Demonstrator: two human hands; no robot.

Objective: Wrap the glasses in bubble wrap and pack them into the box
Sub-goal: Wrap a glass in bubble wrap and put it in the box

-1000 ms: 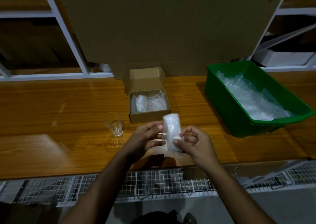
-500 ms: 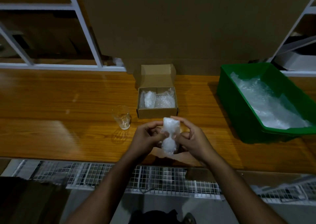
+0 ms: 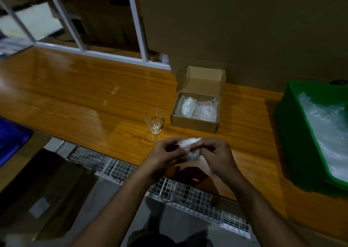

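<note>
Both my hands hold one bubble-wrapped glass (image 3: 190, 148) over the front of the wooden table. My left hand (image 3: 165, 156) grips its left side, and my right hand (image 3: 216, 156) pinches the wrap on the right and top. Most of the bundle is hidden by my fingers. A bare clear glass (image 3: 153, 119) stands upright on the table just behind my left hand. The small open cardboard box (image 3: 194, 123) lies to its right, with wrapped bundles (image 3: 195, 108) inside and its lid tilted back.
A green bin (image 3: 293, 133) of bubble wrap sheets (image 3: 327, 130) stands at the right. A large cardboard sheet (image 3: 235, 26) leans behind the box. White shelf frames (image 3: 139, 30) rise at the back left. A wire mesh ledge (image 3: 169, 186) runs below the table's front edge (image 3: 120, 145).
The view has swung left and tilted. My hands have closed further over the wrapped glass, which now lies lower and more crosswise between them, with less of it showing.
</note>
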